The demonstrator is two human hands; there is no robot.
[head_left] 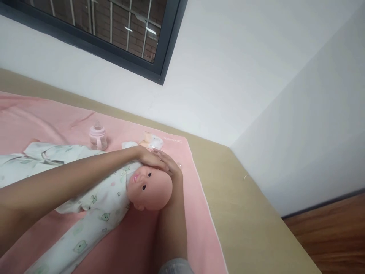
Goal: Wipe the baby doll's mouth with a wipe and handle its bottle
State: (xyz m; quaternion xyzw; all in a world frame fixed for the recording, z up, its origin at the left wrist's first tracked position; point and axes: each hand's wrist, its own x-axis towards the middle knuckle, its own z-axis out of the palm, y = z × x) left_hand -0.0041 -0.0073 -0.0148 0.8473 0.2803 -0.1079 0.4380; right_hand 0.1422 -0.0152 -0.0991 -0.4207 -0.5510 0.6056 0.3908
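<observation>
A baby doll [149,188] in a white printed sleepsuit [97,213] lies on a pink blanket [196,205], its bald head toward the right. My left hand [149,158] reaches across the doll's chest and rests flat on the far side of its head, fingers stretched out. My right hand [169,163] comes up from below, passes behind the head and lays its fingers flat over the top, overlapping the left hand. Neither hand grips anything.
A pink baby bottle [97,137] stands upright on the blanket behind the doll. Small white cloth items [152,141] lie near the blanket's far corner. The tan mattress [251,220] ends at white walls; wooden floor [336,236] shows at right. A dark-framed window [119,34] is above.
</observation>
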